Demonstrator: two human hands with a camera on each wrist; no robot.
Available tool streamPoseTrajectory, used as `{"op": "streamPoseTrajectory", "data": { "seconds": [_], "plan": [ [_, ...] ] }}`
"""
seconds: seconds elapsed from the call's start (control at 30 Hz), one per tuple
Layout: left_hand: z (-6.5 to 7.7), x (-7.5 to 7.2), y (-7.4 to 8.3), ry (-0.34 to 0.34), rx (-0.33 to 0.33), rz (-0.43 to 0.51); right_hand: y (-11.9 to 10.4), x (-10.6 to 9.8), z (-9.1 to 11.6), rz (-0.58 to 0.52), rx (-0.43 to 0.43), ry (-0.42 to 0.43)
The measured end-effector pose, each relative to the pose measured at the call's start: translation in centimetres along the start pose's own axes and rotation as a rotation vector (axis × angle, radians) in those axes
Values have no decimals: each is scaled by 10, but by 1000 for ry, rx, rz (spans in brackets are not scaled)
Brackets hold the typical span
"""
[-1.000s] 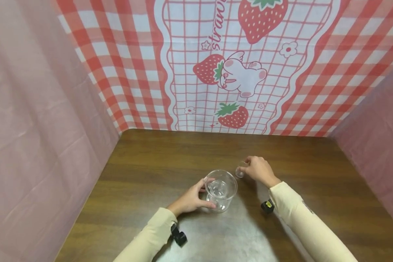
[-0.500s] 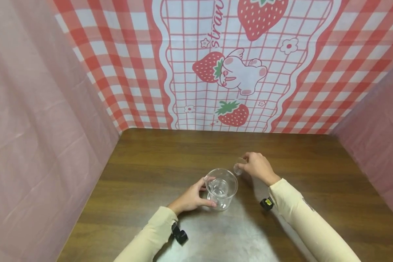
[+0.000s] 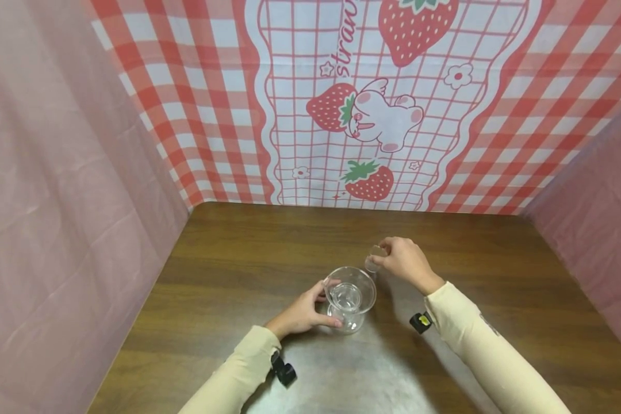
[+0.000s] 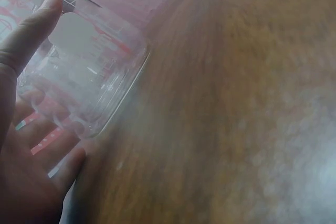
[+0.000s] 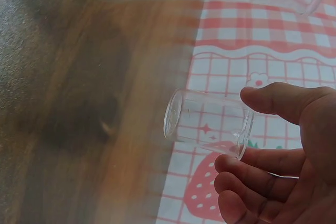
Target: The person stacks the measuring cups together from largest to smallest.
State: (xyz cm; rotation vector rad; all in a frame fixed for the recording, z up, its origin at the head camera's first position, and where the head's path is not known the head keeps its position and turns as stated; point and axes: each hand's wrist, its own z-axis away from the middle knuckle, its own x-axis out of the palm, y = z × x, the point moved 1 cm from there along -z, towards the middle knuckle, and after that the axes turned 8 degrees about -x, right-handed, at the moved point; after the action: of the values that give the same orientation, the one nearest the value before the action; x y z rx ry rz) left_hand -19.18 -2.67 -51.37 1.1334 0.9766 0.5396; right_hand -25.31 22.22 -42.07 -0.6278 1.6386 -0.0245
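Observation:
Near the middle of the table, my left hand (image 3: 302, 311) holds a large clear glass vessel (image 3: 366, 300) with a wide round rim. Thumb and fingers lie on opposite sides of its wall, as the left wrist view shows on the glass vessel (image 4: 89, 66). To its right and farther back, my right hand (image 3: 409, 264) pinches a small clear glass cup (image 3: 375, 260) by its rim. In the right wrist view the small glass cup (image 5: 207, 121) sits between thumb and fingertips, its base pointing away from the palm. It appears raised off the wood, beside the larger vessel and apart from it.
Both glasses are over a brown wooden table (image 3: 248, 241). A red-and-white strawberry-print cloth (image 3: 222, 115) hangs along the back edge. Pink curtains (image 3: 57, 201) flank both sides. Black wrist devices (image 3: 283, 371) sit under the cream sleeves (image 3: 476, 339).
My right hand has shifted slightly back and to the left, lifting the small glass cup with it. My left hand and the large vessel stay nearly in place.

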Motion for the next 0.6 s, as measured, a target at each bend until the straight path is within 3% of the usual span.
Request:
{"op": "streamPoseTrajectory", "data": {
  "seconds": [0.6],
  "plan": [
    [-2,1,-4,5,4,2,-11,-5,2,-23,-8,4]
  ]
}}
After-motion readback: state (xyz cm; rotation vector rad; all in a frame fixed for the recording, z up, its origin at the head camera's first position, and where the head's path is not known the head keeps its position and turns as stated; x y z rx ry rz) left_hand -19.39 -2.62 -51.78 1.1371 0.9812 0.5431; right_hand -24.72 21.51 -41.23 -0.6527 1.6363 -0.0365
